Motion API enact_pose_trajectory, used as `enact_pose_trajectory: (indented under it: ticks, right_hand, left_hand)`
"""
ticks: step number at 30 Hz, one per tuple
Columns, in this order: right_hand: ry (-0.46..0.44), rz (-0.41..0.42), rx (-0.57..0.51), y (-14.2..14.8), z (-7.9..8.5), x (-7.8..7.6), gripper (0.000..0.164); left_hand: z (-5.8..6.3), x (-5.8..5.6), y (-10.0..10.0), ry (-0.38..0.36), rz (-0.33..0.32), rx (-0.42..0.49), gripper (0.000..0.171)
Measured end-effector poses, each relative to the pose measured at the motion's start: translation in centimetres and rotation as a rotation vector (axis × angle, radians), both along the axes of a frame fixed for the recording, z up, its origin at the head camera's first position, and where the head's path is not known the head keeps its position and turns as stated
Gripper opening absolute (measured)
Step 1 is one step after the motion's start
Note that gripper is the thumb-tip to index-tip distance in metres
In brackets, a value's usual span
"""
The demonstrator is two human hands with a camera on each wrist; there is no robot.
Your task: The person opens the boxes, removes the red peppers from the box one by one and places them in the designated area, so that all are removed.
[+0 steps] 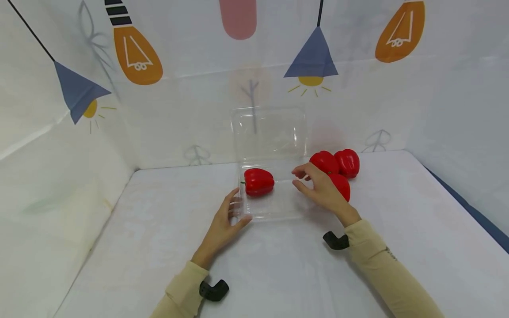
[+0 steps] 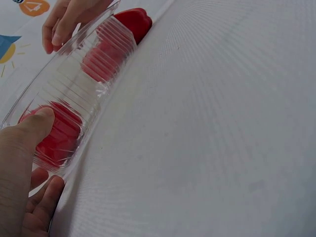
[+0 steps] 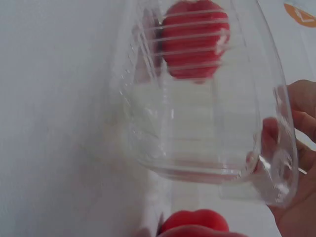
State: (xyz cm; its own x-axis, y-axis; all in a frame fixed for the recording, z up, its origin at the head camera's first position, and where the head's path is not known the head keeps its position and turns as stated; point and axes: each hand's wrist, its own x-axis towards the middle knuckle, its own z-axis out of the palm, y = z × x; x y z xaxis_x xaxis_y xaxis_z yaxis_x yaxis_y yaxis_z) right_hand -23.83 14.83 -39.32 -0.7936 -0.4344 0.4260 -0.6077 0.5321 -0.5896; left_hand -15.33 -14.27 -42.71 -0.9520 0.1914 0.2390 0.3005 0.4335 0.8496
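A clear plastic hinged box [image 1: 278, 207] lies on the table, its lid [image 1: 270, 137] standing up at the back. Inside, at the left end, rests a red bell pepper [image 1: 259, 182] with its green stem pointing left. My left hand [image 1: 223, 224] holds the box's front left corner, thumb [image 2: 42, 123] at the front wall and fingers around the left end. Over the box's right end, my right hand [image 1: 320, 189] hovers with fingers loosely bent and nothing between them. Beside it, right of the box, sit three more red bell peppers [image 1: 347, 163], one partly hidden behind that hand.
A white cloth covers the table [image 1: 159, 212]. Behind it hangs a white sheet [image 1: 191, 110] printed with lamps and bulbs, and pale sheets close off both sides. Each wrist carries a small black piece [image 1: 336, 240] near the cuff.
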Motion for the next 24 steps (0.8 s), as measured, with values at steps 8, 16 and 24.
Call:
enact_pose_trajectory:
  ticks: [8,16,24]
  right_hand:
    - [0.007,0.045,0.043,-1.7,-0.4,0.0,0.037]
    - [0.007,0.065,0.095,-3.5,-0.3,-0.2,0.038]
    - [-0.008,0.081,0.146,-5.1,-0.7,-0.4,0.040]
  left_hand:
    - [0.2,0.2,0.1,-0.011,-0.003,0.013,0.079]
    - [0.4,0.3,0.2,-0.006,0.005,0.004,0.080]
    - [0.1,0.1,-0.1,-0.009,0.012,-0.005,0.081]
